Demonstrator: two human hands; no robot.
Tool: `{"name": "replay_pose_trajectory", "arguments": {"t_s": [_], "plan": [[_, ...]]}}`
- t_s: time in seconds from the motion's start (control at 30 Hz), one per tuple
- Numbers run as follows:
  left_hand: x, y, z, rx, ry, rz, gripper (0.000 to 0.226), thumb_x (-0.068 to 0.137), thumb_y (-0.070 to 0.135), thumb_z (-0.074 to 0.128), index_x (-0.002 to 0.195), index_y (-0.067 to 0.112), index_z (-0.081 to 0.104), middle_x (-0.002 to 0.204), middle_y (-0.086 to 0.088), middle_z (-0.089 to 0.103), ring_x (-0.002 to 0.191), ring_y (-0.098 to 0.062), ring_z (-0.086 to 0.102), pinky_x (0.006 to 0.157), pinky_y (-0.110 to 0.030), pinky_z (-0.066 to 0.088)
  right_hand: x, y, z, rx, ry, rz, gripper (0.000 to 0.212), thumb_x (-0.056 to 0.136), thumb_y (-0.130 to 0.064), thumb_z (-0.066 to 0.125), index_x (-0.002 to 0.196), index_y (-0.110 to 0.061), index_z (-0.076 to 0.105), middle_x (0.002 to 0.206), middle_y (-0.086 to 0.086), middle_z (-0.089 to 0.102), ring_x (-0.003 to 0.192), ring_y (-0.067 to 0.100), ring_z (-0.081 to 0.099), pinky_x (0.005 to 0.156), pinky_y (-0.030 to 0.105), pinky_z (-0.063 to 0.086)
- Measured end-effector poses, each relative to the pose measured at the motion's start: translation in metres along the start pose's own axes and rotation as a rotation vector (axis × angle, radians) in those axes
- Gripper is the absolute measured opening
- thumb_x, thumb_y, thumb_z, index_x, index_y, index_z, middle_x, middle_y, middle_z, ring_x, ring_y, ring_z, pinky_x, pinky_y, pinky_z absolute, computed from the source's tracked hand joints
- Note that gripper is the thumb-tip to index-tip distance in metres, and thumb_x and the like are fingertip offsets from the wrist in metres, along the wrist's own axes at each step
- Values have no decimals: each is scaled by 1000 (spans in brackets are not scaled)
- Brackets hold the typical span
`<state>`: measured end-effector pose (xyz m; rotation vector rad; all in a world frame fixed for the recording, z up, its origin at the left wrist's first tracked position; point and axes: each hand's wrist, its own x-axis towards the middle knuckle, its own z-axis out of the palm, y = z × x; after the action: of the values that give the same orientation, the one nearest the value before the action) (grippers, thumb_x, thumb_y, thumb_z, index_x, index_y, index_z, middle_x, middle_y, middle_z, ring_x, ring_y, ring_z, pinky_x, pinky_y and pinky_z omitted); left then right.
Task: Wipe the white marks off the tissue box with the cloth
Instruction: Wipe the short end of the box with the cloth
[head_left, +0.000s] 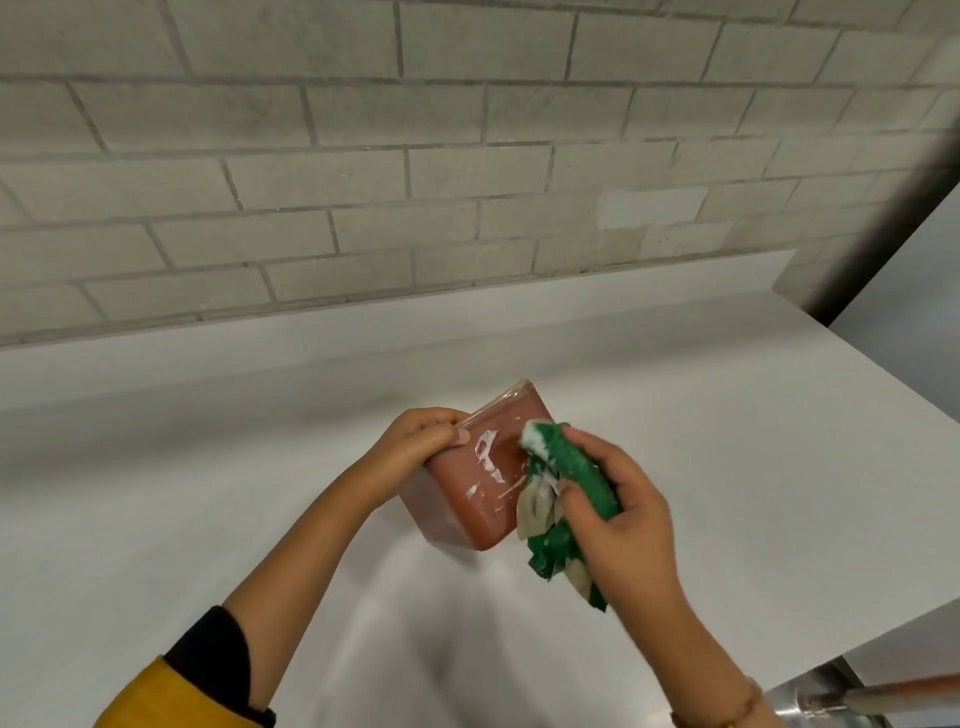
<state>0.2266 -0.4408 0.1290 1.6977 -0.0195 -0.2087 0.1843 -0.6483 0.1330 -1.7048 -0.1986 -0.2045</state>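
item: reddish-brown rectangular tissue box (478, 478) with rounded corners, wrapped in a clear glossy film that shows as a pale strip along its far top edge. tilted, one broad face turned up toward the camera. that face carries white smeared marks (488, 457): a looping blotch near the upper middle, a short streak below it, a small dab lower left, a thin diagonal line toward the right. lower near corner of the box close to or on the white table top (208, 467); contact cannot be told.

location: above the middle of the table, between the two hands, in front of a grey brick-pattern wall (363, 156).

left hand (415, 441): fingers curled together over the far left edge of the box, thumb tip pressed flat on the upper face just left of the looping mark. firm grasp on the box. forearm bare; black cuff and mustard-yellow sleeve (156, 696) at the lower left.

right hand (618, 514): fingers wrapped closed around a bunched green cloth with pale leaf print (566, 478). the cloth's upper end, whitened with residue, protrudes past the fingertips and touches the right edge of the marked face. loose folds hang below the fist, beside the box's right side. a thin bracelet (743, 706) sits at the wrist.

relation: marks lie between the left thumb and the cloth tip; cloth at the right margin of the face, the larger marks just left of it, uncovered.

other: metal fitting with reddish handle (857, 701) at the lower right corner, partly out of frame.
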Motion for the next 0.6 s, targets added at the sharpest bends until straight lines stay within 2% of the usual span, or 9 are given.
{"name": "replay_pose_trajectory", "arguments": {"t_s": [0.1,0.17,0.23,0.3,0.33,0.4,0.5,0.57,0.6], "plan": [[-2,1,2,23,-10,-2,42,57,45,58,91,26,74,84,-2,75,75,-13,69,72,-24,53,13,-2,-20,281,-45,134,45,87,4,55,110,-33,64,104,-5,73,92,16,70,69,24,58],[-3,0,4,37,-16,-10,35,65,37,58,94,24,73,88,-7,74,76,-15,69,74,-26,52,19,-1,-25,348,-82,171,46,90,3,52,117,-35,58,106,1,72,92,20,71,68,29,58],[-4,1,5,24,-11,-20,30,69,30,54,92,26,73,87,-6,73,75,-14,68,74,-26,52,20,7,-26,140,-58,82,44,92,-2,54,117,-38,57,112,-4,69,102,15,67,78,28,57],[-4,2,6,12,-8,-28,29,69,28,53,90,28,73,84,-3,73,73,-12,68,72,-24,51,17,10,-21,-107,-45,-19,38,88,-22,64,117,-44,56,120,-21,60,111,1,58,90,21,52],[-4,2,6,11,-6,-30,30,69,28,53,91,27,73,83,-3,73,73,-12,68,72,-23,51,15,11,-19,-181,-80,-41,44,80,-37,68,120,-46,52,121,-28,54,113,-6,52,91,14,48],[-4,2,5,13,-5,-32,32,69,28,54,94,23,73,86,-6,73,75,-15,68,73,-26,51,12,15,-15,-313,-176,-64,77,65,-54,75,133,-44,40,129,-30,43,119,-13,40,92,4,39],[-3,2,4,9,1,-31,32,69,28,54,95,21,73,87,-7,73,78,-18,68,76,-29,51,11,19,-14,-388,-237,-90,95,63,-39,83,137,-49,25,133,-37,31,122,-16,32,92,0,33],[-3,1,4,13,0,-27,30,69,29,54,92,24,73,85,-5,73,76,-16,69,75,-28,51,10,20,-15,-301,-228,-68,93,71,-22,80,134,-58,21,127,-41,36,110,-11,50,78,4,47],[-2,0,3,16,-4,-25,29,69,29,55,90,26,74,84,-4,73,75,-15,69,75,-28,51,10,22,-16,-248,-213,-40,90,76,-16,75,133,-60,21,124,-36,42,96,-2,62,63,11,53]]}}
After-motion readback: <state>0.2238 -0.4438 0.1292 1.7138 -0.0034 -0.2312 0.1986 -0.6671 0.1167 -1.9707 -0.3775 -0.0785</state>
